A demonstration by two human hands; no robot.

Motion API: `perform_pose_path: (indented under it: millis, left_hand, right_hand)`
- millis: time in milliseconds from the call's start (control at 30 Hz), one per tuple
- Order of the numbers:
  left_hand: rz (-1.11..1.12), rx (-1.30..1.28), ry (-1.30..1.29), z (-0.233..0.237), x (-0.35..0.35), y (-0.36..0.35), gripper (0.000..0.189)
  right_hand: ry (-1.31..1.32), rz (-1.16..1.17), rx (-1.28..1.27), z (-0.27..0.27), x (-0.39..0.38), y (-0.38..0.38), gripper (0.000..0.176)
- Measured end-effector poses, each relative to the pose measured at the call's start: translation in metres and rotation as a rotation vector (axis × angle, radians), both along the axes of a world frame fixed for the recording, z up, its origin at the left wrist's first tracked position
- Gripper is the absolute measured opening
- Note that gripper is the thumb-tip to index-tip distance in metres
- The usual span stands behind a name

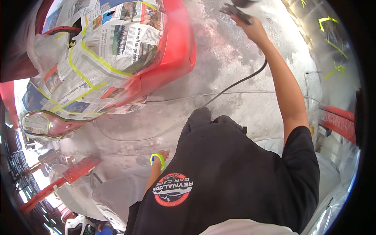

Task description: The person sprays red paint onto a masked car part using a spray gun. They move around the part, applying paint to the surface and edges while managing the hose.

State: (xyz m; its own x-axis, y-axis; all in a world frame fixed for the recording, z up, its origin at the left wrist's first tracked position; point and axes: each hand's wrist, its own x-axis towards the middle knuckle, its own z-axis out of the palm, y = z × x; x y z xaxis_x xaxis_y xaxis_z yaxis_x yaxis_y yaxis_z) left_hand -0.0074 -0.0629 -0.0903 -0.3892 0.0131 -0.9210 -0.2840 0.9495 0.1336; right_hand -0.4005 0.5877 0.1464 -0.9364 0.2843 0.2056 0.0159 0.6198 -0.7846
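Observation:
At the upper right, my right hand [257,32] is closed around the handle of a spray gun [242,15], its cup cut off by the top edge. A black hose [244,79] hangs from behind my forearm toward the floor. My left hand [166,154] is low beside my body, holding nothing, fingers loosely apart. Around that wrist sits a yellow-green ring [158,161], perhaps a tape roll. Left of the spray gun stands a red car bumper [176,51], next to panels covered in taped newspaper [125,43].
Thin hoses [176,98] run across the stained concrete floor [231,51]. Red metal beams [80,169] stand at lower left, and another red beam [338,121] at right. Plastic sheeting [331,47] with tape strips hangs along the right side.

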Motion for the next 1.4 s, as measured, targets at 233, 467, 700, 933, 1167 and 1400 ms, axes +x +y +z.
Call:
perform_pose_path:
  millis: [233,467,700,933,1167,1400]
  left_hand:
    - [0.523,0.013,0.09,0.028,-0.088,0.082,0.05]
    - [0.92,0.068,0.289,0.053,-0.119,0.202,0.039]
    - [0.186,0.003,-0.125,0.021,-0.072,0.355,0.057]
    - [0.411,-0.032,0.006,0.062,-0.069,0.396,0.059]
    - [0.764,0.017,0.227,0.077,-0.04,0.377,0.046]
    - [0.725,0.067,0.253,0.055,0.066,0.341,0.05]
  right_hand:
    - [-0.37,0.115,-0.052,-0.033,0.046,0.108,0.036]
    - [-0.398,0.379,0.154,-0.071,0.097,0.235,0.04]
    - [-0.728,0.281,0.296,-0.034,0.134,0.394,0.042]
    - [-0.567,0.167,0.025,-0.035,0.132,0.421,0.03]
    - [-0.6,0.398,-0.133,-0.068,0.099,0.225,0.037]
    - [-0.52,0.64,-0.357,-0.047,0.093,0.069,0.042]
